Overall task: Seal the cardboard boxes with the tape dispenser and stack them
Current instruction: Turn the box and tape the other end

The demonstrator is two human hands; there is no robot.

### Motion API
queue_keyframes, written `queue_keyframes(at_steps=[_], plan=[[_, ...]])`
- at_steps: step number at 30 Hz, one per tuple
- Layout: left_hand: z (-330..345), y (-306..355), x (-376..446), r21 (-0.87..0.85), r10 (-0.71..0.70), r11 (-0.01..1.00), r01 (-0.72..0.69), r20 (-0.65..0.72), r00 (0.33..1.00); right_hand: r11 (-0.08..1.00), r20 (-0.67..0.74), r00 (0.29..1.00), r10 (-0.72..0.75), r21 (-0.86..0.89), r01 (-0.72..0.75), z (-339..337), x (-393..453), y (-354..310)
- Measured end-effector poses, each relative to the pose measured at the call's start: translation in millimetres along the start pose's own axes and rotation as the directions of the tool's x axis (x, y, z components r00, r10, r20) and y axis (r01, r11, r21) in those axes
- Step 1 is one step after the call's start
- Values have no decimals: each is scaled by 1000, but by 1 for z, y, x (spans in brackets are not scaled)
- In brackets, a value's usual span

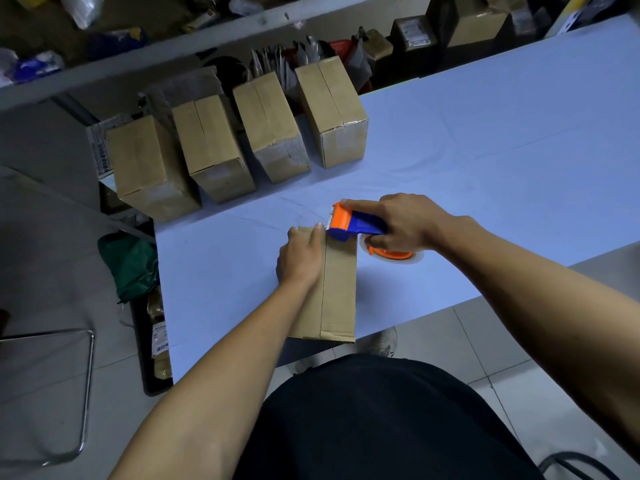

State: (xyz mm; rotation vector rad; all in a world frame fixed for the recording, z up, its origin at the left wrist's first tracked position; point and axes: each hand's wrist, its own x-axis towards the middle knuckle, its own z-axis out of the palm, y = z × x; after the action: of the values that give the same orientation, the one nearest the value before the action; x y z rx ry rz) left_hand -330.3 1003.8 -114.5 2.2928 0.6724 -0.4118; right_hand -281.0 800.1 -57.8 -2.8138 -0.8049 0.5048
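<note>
Right hand [403, 223] gripping tape dispenser [349, 225], roll mostly hidden, left hand [301, 259] flat, covering cardboard box [337, 289] far corner

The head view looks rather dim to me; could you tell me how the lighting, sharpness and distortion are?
Head view: dim, bluish light, the table tinted blue; wide-angle bending curves the shelf and splays the row of boxes; the shelf clutter is dark and soft; the tape dispenser, right hand, left hand and near box are fairly sharp; no strong glare.
</note>
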Motion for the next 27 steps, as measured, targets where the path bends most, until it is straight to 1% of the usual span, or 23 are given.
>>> queue_keyframes(at_steps=[2,6,15,21,27], plan=[[3,0,0,35,26,999,-26,-11,1000,1000,-2,1000,0,-5,0,1,-1,3],[3,-5,1,41,100,994,-99,-20,995,1000,-11,1000,-23,4,23,4,-6,6],[1,0,-1,81,96,992,-95,-8,995,998,-44,998,-35,58,37,8,-22,26],[1,1,0,84,69,994,-70,14,998,995,-18,1000,20,95,-18,21,-35,41],[-1,2,-3,82,70,994,-70,7,998,991,-17,1000,25,131,-22,25,-38,46]])
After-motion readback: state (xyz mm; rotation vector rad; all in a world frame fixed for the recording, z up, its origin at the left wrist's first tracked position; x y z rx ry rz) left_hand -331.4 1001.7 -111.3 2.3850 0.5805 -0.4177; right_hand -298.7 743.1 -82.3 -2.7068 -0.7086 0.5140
